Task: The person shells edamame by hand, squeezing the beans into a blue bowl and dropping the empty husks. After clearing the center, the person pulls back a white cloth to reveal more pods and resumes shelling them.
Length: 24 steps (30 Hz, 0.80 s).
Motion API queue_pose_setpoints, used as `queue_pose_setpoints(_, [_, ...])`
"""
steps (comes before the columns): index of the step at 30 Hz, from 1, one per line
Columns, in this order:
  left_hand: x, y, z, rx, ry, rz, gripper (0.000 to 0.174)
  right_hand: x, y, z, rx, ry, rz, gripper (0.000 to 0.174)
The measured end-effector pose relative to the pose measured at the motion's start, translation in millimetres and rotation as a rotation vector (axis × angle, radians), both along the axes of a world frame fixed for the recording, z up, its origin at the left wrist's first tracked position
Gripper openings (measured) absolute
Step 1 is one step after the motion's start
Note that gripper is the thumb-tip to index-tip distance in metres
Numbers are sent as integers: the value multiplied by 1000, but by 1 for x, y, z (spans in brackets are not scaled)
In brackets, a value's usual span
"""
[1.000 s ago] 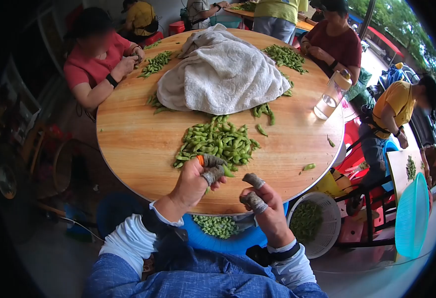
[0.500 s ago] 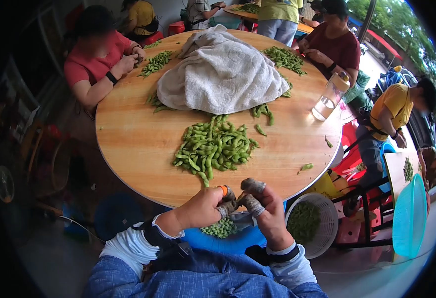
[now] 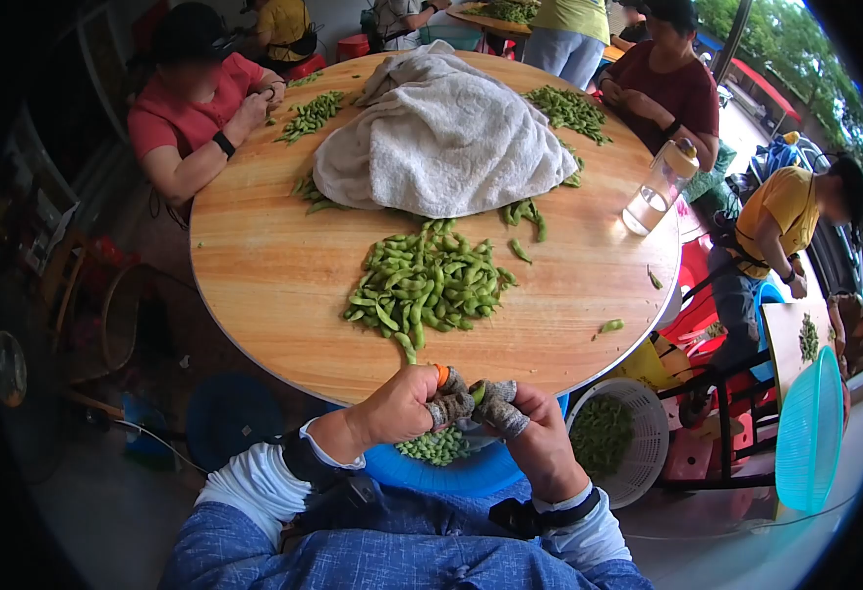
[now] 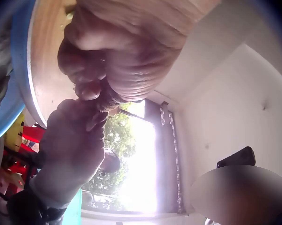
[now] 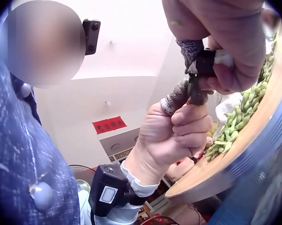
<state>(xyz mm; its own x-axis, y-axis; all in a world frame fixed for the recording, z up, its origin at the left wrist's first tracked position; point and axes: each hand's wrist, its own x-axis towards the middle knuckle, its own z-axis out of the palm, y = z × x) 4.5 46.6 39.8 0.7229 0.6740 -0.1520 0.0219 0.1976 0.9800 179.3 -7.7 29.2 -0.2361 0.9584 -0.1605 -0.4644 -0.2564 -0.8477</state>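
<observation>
A green soybean pod (image 3: 478,393) shows between the covered fingertips of both hands, just off the table's near edge. My left hand (image 3: 392,408) pinches it from one side; my right hand (image 3: 545,442) pinches it from the other. Grey cloth covers wrap the thumbs and forefingers, with an orange band on the left one. In the right wrist view the fingertips meet, and the pod is mostly hidden among them. Below the hands sits a blue basin (image 3: 490,474) holding shelled green beans (image 3: 434,447). A heap of pods (image 3: 427,285) lies on the round wooden table (image 3: 264,295) ahead.
A pale towel (image 3: 441,147) covers a mound mid-table, with pods around its edge. A water bottle (image 3: 656,192) stands at the right rim. Below right is a white basket (image 3: 648,438) with green pieces in it. Other people sit around the table and at the right.
My left hand has drawn back from the pod heap with a pod and met my right hand above the basin. Since half a second ago, the pod has come into view between the fingertips.
</observation>
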Motion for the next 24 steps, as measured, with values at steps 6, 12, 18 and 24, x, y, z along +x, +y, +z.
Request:
queue_pose_setpoints(6, [-1,1,1,-44,-21,-24,14,-1,0,-1,6,-7,1,19])
queue_pose_setpoints(12, [4,-3,1,548,349,36,14,-5,7,-9,-23,-81,-42,17])
queue_pose_setpoints(18, [4,-12,-16,1213,421,146,35,-3,5,-11,43,-37,-65,17])
queue_pose_setpoints(24, [13,-17,-28,518,-17,200,36,-6,3,-22,176,30,-122,19])
